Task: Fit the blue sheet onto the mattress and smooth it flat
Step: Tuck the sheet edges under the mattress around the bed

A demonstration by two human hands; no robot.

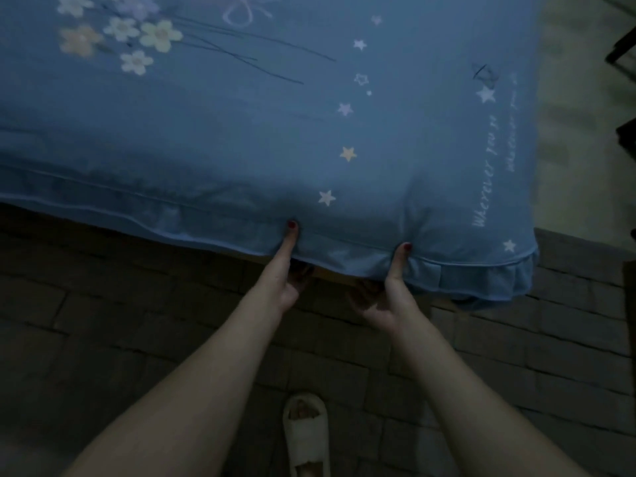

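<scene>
The blue sheet [241,132], printed with flowers, stars and white script, covers the mattress across the upper half of the head view. Its piped hem and frill hang over the near edge. My left hand [287,273] grips that hem, thumb on top and fingers tucked underneath out of sight. My right hand [392,287] grips the hem a short way to the right, near the right corner [499,270], thumb on the fabric and fingers under the edge. The mattress itself is hidden by the sheet.
Dark brick-patterned floor [137,339] lies below the bed edge. My foot in a pale slipper [306,435] stands at the bottom centre. Pale flooring [581,149] and dark furniture legs [623,46] are at the right.
</scene>
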